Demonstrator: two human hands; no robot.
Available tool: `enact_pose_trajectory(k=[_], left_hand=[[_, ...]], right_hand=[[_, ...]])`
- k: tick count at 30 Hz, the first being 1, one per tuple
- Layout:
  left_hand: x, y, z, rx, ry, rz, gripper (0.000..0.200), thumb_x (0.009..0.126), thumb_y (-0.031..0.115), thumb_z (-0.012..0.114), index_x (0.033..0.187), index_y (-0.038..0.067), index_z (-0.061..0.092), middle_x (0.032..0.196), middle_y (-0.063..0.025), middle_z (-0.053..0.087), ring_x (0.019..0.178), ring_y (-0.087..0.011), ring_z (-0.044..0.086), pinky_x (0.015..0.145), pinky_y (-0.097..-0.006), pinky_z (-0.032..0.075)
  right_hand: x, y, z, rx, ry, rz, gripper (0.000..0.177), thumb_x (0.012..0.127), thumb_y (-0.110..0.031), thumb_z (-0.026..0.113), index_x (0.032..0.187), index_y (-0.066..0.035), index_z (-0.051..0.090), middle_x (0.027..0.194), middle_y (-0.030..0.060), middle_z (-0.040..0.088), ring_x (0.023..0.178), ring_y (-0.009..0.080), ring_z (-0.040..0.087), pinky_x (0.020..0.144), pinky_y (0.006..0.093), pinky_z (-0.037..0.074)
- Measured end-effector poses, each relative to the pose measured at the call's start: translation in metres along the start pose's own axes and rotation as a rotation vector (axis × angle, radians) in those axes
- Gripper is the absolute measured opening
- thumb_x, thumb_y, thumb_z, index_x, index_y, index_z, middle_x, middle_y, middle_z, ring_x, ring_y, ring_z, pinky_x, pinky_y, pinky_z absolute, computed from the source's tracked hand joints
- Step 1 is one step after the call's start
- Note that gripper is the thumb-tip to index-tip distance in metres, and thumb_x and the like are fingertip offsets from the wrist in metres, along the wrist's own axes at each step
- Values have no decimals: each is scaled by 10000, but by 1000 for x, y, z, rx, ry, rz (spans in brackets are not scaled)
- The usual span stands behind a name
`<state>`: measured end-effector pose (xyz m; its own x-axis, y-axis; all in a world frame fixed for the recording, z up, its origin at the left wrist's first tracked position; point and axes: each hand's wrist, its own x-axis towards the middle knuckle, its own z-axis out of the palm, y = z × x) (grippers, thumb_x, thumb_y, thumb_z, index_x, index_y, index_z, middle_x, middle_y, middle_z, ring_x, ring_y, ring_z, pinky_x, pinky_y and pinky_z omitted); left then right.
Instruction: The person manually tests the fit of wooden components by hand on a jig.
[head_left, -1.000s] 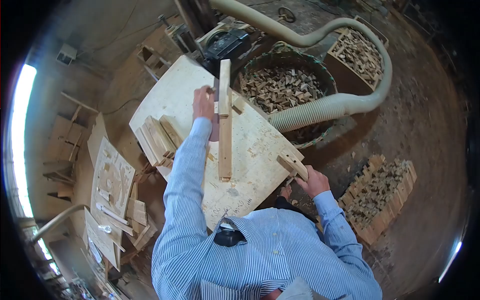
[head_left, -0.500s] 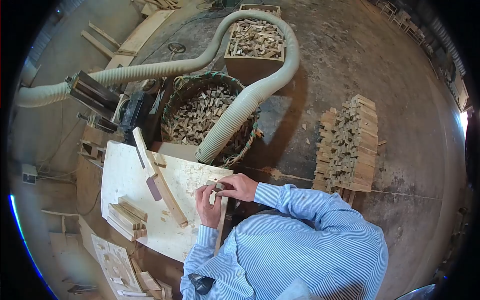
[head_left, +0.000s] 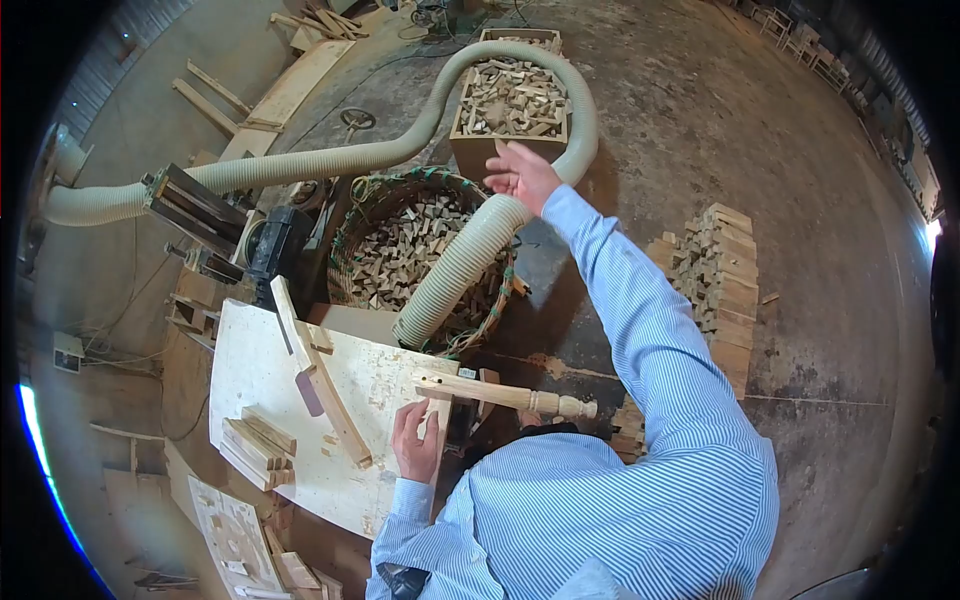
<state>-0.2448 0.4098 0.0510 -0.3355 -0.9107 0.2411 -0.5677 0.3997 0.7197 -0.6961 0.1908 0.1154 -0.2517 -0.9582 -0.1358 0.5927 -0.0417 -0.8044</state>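
A turned wooden leg (head_left: 505, 392) lies across the right edge of the pale work board, its shaped end sticking out past the edge. My left hand (head_left: 415, 442) is close below the leg's square end, fingers and thumb apart with nothing visible between them. Over the bend of the ribbed hose, my right hand (head_left: 525, 180) is stretched far forward, fingers spread, close to the box of wood offcuts (head_left: 512, 98). No block shows in it. On the board (head_left: 375, 365), a long wooden strip (head_left: 330, 385) is set diagonally to the left of my left hand.
A ribbed hose (head_left: 465, 265) arches over a round basket (head_left: 345, 235) of small wood blocks. Stacked wood pieces (head_left: 725, 290) stand on the floor at right. Short sticks (head_left: 258, 445) lie at the board's left, with a dark machine (head_left: 280, 245) behind.
The small wood block both hands held is no longer in them. My right hand has swung forward and up towards the offcut box, uncovering the turned leg. My left hand has lowered slightly.
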Motion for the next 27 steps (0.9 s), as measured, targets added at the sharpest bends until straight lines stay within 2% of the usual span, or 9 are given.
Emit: enact_pose_trajectory(k=[4,7,12,14,15,17,19,22,27], left_hand=[[-15,-7,-5,-13,7,-72,291,962,40,741,1253,32,735,1161,-171,696,1007,-300,712,824,-381,614],[-25,-13,-6,21,58,-118,278,972,41,724,1250,31,731,1154,-156,695,974,-255,703,830,-356,602],[-51,-20,-26,111,161,-235,262,974,57,730,1232,16,727,1162,-167,698,1057,-326,686,925,-430,558],[-57,-33,-37,159,198,-263,258,976,58,727,1231,16,726,1163,-168,699,1068,-330,681,934,-433,552],[-59,-38,-41,206,230,-281,255,977,58,724,1229,17,724,1164,-170,700,1079,-333,675,943,-436,546],[-55,-36,-49,188,265,-303,254,979,64,724,1227,12,725,1151,-178,699,1066,-340,675,935,-442,545],[-53,-33,-55,152,299,-498,272,963,55,730,1231,11,724,1149,-185,697,1072,-355,671,947,-443,542],[-52,-73,-60,241,440,-340,310,929,45,742,1237,21,726,1199,-193,683,1111,-380,667,987,-440,545],[-39,-97,-107,424,613,-421,326,932,141,767,1240,47,719,1234,-177,704,1176,-385,659,1040,-457,521]], right_hand=[[7,20,13,-570,-113,-150,865,966,-446,813,1532,84,430,1049,105,729,771,123,679,651,289,562],[-50,86,10,-709,-237,-78,685,1046,-395,717,1514,58,505,945,73,724,771,133,666,709,310,567],[-174,204,-9,-781,-418,102,590,1031,-470,712,1395,-14,630,836,61,729,732,119,636,695,323,543],[-231,205,7,-1002,-492,140,685,1005,-550,689,1416,-7,623,1148,215,767,1036,304,754,942,399,574],[-245,192,21,-984,-536,254,752,987,-596,676,1429,10,611,1333,272,696,1247,381,685,1080,434,520],[-265,204,25,-1139,-604,125,832,982,-592,665,1543,-6,477,1413,276,636,1303,422,625,1112,473,495],[-274,209,24,-1362,-591,-9,853,977,-565,675,1591,-38,406,1377,281,642,1249,443,647,1055,498,527],[-262,206,20,-1393,-597,65,815,968,-509,696,1593,-70,413,1345,274,657,1182,455,674,972,512,564],[-257,209,24,-1371,-575,-32,711,997,-372,705,1573,-58,431,1350,283,669,1181,475,676,963,528,557]])
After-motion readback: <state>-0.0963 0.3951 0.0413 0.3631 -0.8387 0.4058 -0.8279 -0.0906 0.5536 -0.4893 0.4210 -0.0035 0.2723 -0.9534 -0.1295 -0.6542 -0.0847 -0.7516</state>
